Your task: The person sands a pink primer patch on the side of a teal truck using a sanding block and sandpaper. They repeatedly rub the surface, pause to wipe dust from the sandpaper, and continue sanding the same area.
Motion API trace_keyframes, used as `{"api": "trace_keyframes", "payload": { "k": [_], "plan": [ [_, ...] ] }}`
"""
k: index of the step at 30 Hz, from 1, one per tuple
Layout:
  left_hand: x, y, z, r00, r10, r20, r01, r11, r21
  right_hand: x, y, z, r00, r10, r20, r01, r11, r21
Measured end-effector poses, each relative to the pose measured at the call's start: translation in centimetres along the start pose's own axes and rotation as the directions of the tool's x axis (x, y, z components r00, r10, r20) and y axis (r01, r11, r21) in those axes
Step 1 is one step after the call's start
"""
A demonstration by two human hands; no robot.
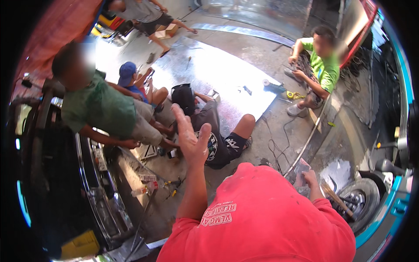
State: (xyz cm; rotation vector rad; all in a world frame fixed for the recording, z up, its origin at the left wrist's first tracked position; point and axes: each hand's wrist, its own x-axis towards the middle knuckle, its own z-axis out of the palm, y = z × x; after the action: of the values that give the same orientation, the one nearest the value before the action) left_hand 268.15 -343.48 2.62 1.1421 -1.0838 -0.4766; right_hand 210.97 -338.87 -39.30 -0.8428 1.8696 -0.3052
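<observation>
My left hand is raised in front of me, its fingers stretched upward and the thumb held apart. Pale dust or smears mark its skin, and nothing is in it. Behind it, a person in a dark shirt sits low on the floor, bent toward a bright metal sheet. Lower on the right, my right hand is closed on a thin, flat pinkish-grey piece, whose exact kind I cannot make out. Cables lie on the floor beyond that hand.
A person in dark green stands left beside a vehicle's front. Another in bright green crouches at right, near a power tool and tape measure. A wheel stands at lower right; a bottle lies at lower left.
</observation>
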Motion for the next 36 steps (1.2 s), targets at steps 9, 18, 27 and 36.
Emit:
{"api": "trace_keyframes", "payload": {
  "k": [9, 18, 27, 36],
  "plan": [
    [2.0, 3.0, 0.2, 0.966, 0.258, 0.02, -0.258, 0.951, 0.17, -3.3, 4.3, 1.0, 0.993, 0.072, -0.09, -0.081, 0.991, -0.109],
    [6.8, 4.7, 2.8, 0.916, 0.394, 0.075, -0.4, 0.906, 0.135, -7.3, 6.9, 2.2, 0.981, 0.159, -0.116, -0.17, 0.981, -0.092],
    [7.9, 17.0, 3.2, 0.12, 0.94, -0.318, -0.944, 0.01, -0.329, -7.2, 9.2, 1.2, 0.972, 0.192, -0.133, -0.194, 0.981, -0.005],
    [-2.4, 1.8, 6.6, 0.908, 0.062, 0.413, -0.071, 0.997, 0.006, -8.1, 9.2, 1.1, 0.973, 0.196, -0.12, -0.196, 0.98, 0.015]
  ]
}}
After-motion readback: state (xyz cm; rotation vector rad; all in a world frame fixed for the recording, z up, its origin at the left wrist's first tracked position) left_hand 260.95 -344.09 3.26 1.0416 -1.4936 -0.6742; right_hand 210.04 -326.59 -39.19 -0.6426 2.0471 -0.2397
